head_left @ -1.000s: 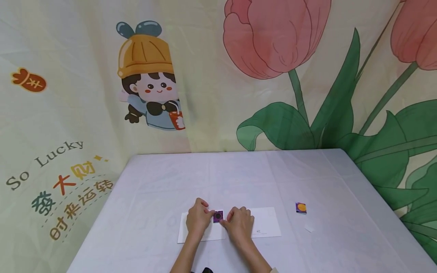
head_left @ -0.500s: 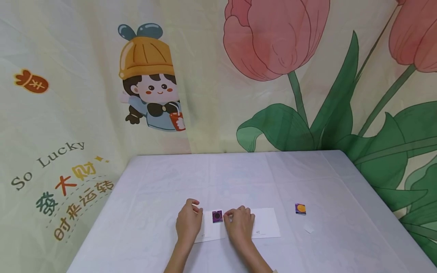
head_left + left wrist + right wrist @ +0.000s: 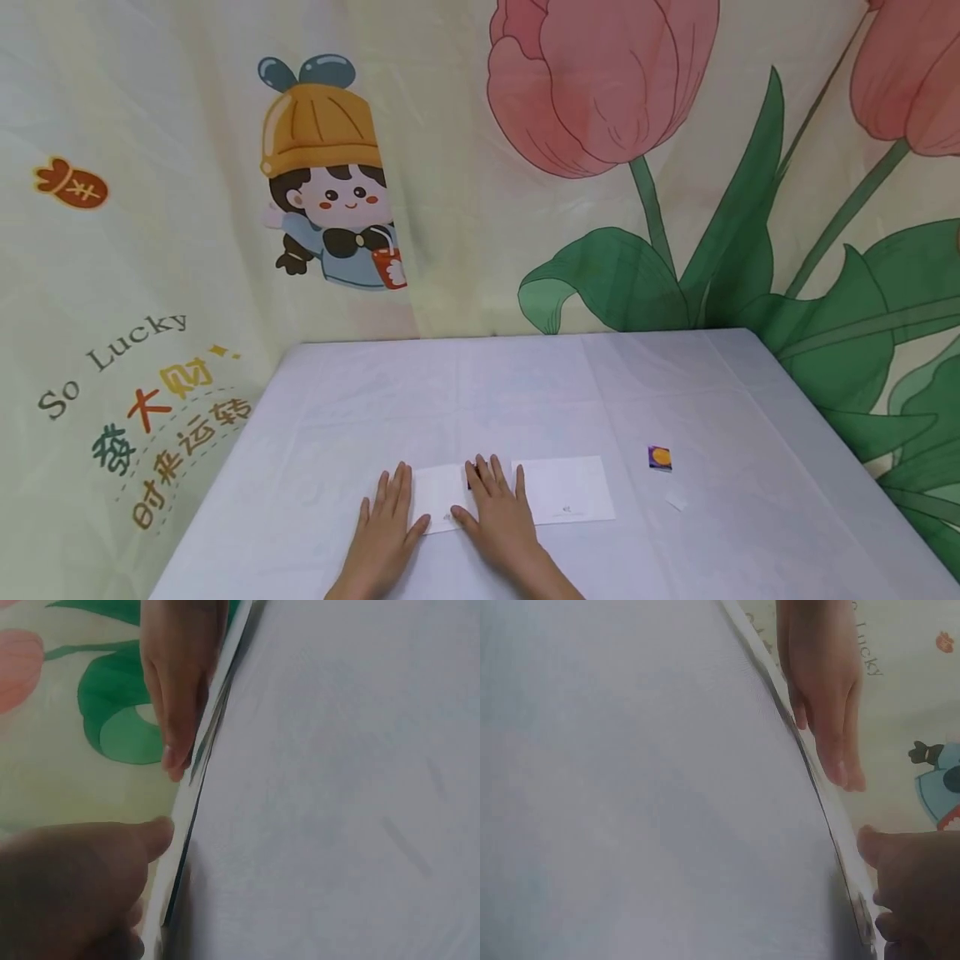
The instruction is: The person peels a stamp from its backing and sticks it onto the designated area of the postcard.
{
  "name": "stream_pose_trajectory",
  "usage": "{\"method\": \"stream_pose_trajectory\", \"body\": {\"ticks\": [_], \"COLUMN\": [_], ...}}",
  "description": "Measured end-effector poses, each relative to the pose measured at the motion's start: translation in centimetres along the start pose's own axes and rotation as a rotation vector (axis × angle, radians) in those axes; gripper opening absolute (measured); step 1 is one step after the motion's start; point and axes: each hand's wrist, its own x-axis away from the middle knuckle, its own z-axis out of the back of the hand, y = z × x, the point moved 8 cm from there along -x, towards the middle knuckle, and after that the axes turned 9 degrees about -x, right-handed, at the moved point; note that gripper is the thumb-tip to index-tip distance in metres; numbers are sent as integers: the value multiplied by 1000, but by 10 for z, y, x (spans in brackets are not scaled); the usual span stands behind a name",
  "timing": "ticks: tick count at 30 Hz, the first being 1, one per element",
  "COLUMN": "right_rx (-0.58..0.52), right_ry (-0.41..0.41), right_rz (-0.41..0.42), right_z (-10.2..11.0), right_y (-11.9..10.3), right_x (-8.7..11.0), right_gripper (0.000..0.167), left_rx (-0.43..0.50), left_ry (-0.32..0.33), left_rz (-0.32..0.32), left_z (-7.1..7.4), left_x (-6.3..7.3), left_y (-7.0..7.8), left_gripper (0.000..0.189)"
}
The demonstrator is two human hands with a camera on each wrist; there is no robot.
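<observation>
A long white card [image 3: 566, 487] lies flat on the table, in front of me in the head view. My left hand [image 3: 384, 525] rests palm down over its left end, fingers straight and thumb out. Spread fingers of my right hand [image 3: 501, 517] lie across the card's middle, over a small dark purple square [image 3: 470, 482] that is mostly hidden under them. Seen edge-on in the left wrist view, the card's rim [image 3: 180, 840] runs under my left thumb. The right wrist view has the card edge [image 3: 840, 847] beside both hands.
To the right on the white-covered table [image 3: 750, 450] sits a small purple square with a yellow circle [image 3: 660, 457]. A little white paper scrap [image 3: 677, 502] lies just below it. A printed curtain [image 3: 450, 167] hangs behind the table.
The left hand let go of the purple square's side, moved left and flattened onto the card. The right hand left its pinch, opened and shifted left over the square.
</observation>
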Motion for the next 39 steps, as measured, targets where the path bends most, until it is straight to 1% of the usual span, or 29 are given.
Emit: {"method": "stream_pose_trajectory", "body": {"ticks": [3, 6, 9, 15, 18, 21, 24, 29, 34, 39], "right_rx": [5, 9, 50, 160, 185, 185, 158, 64, -7, -154], "right_ry": [-26, -26, -11, 51, 70, 62, 53, 41, 31, 43], "right_rz": [-10, -17, -22, 1, 8, 6, 5, -15, -30, -34], "right_z": [-4, -5, -6, -8, -8, -9, -10, -9, -3, 4], "right_y": [-1, -2, -4, -10, -12, -11, -9, -3, 2, 4], "right_x": [3, 5, 6, 6, 4, 1, 0, -3, -6, -8], "right_gripper": [64, 64, 65, 69, 68, 66, 63, 59, 55, 49], "left_rx": [10, 2, -8, 6, 10, 12, 18, 44, 69, 81], "left_ry": [-42, -51, -44, 8, 17, 12, 5, -6, -19, -39], "left_rz": [11, 15, 15, -3, -3, 2, 9, 12, 6, 31], "left_z": [-9, -13, -13, -8, -7, -8, -10, -11, -13, -14], "left_x": [5, 8, 10, 11, 9, 8, 7, 5, 5, 3], "left_y": [-3, -4, -5, -6, -8, -10, -12, -12, -10, -11], "left_gripper": [72, 71, 71, 68, 68, 68, 68, 66, 65, 67]}}
